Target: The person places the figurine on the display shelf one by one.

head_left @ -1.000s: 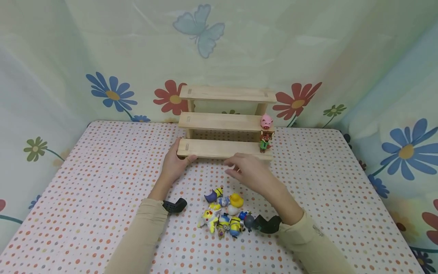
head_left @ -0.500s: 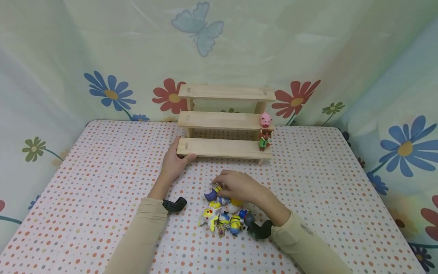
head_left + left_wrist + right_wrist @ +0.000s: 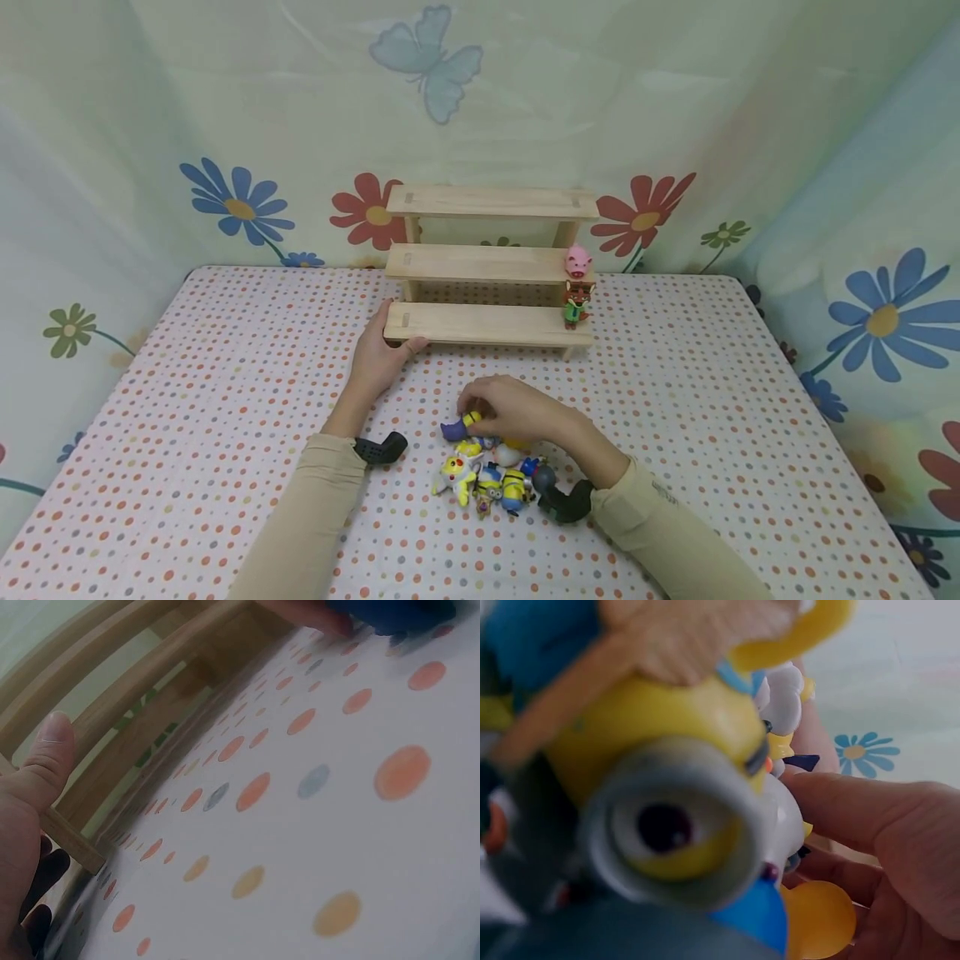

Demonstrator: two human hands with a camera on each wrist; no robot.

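My left hand (image 3: 375,354) grips the left end of the lowest board of a three-tier wooden shelf (image 3: 487,323); its thumb lies along the front edge, also seen in the left wrist view on the thumb (image 3: 51,754). My right hand (image 3: 517,408) reaches down over a heap of small toys, thumb and fingers around a purple-and-yellow toy figure (image 3: 454,431) at the heap's far left. In the right wrist view a goggled yellow Minion figure (image 3: 667,712) fills the foreground and hides much of the grip; the right hand (image 3: 900,840) shows behind it.
A pink pig figure (image 3: 577,262) stands at the right end of the middle board. In front, a fox figure in green (image 3: 576,307) stands on the lowest board. The heap includes a white-and-yellow figure (image 3: 456,472) and a Minion figure (image 3: 513,490). A dotted cloth (image 3: 247,467) covers the table.
My right hand has come down from beside the lowest board to the heap and closed around the purple-and-yellow figure. My left hand stays on the shelf.
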